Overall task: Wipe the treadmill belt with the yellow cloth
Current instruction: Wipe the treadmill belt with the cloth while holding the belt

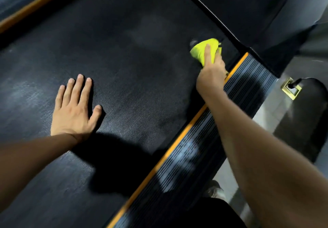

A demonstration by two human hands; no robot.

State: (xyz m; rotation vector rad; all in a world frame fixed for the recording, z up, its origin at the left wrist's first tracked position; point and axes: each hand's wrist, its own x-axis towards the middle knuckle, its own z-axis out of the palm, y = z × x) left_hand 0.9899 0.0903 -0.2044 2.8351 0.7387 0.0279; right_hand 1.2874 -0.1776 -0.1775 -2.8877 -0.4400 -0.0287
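Mid-wipe along the far right edge of the textured black treadmill belt [124,68].
Nearest, left hand [75,108] spread flat, bracing; farther, right hand [211,75] pressing bunched yellow cloth [200,52] beside the ribbed orange-trimmed side rail [230,103]. Next, probably: sweeping left across hazy patches.

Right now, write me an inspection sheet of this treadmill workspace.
Surface: black textured treadmill belt with pale dusty smears across the middle and left.
Job's things: yellow cloth, bunched, pressed on the belt near its right edge, beside a pale spot.
Clutter: nothing seen on the belt.
Hands: right hand shut on the cloth, one finger stretched over it; left hand flat on the belt, fingers spread, empty.
Cables: a dark cable runs into a brass floor socket to the right.
Surroundings: ribbed side rail with orange trim along the belt's right edge; a second orange strip far left; grey floor beyond.
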